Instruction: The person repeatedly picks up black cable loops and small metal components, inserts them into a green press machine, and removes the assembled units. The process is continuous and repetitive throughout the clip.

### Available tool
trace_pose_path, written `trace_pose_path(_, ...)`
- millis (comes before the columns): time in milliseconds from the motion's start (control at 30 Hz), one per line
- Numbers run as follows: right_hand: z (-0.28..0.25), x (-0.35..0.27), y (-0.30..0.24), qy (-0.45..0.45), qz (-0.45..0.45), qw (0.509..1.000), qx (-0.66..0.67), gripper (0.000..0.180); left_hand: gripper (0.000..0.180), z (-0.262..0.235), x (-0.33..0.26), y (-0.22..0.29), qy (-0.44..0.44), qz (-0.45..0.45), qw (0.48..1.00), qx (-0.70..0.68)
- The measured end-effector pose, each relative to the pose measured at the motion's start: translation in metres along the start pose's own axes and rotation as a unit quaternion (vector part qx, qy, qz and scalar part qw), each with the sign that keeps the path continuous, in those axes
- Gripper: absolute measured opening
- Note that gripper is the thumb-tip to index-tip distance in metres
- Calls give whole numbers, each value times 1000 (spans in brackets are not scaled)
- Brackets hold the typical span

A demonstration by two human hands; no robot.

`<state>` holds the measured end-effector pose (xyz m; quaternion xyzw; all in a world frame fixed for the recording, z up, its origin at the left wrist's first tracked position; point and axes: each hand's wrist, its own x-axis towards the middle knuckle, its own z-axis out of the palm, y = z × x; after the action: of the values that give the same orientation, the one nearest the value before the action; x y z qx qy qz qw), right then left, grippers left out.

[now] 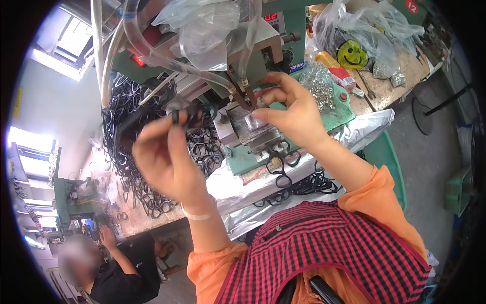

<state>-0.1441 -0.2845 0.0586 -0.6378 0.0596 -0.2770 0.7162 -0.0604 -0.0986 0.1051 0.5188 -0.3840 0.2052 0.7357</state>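
My left hand, blurred by motion, is raised left of the press, thumb and fingers pinched on a black looped piece that resembles an eyeglass frame. My right hand is at the machine's metal die block, its thumb and forefinger curled in close beside the narrow press tool. Whatever its fingertips hold is too small or hidden to make out. A clear shiny piece lies at the block under the right thumb.
Black looped pieces are heaped on the left; more lie on silvery sheeting in front. Small metal parts are piled on the green base. Clear tubes hang above. A co-worker sits at lower left.
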Motion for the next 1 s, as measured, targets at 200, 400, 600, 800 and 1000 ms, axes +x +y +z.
trace_pose_path(200,2,0,3,1,-14,1000,-16,59,19,6,3,1,4,-25,1000,-14)
trace_pose_path(400,6,1,-8,9,30,999,19,59,12,6,6,-1,17,-23,999,38)
trace_pose_path(600,-3,-23,-42,-83,122,982,117,67,20,7,-35,7,-45,-28,998,-20)
trace_pose_path(800,-19,-8,12,25,-168,935,-310,27,20,2,-42,-1,-116,144,977,106)
trace_pose_path(1000,0,-4,13,14,-113,987,-118,18,16,4,7,-5,38,-23,999,-23)
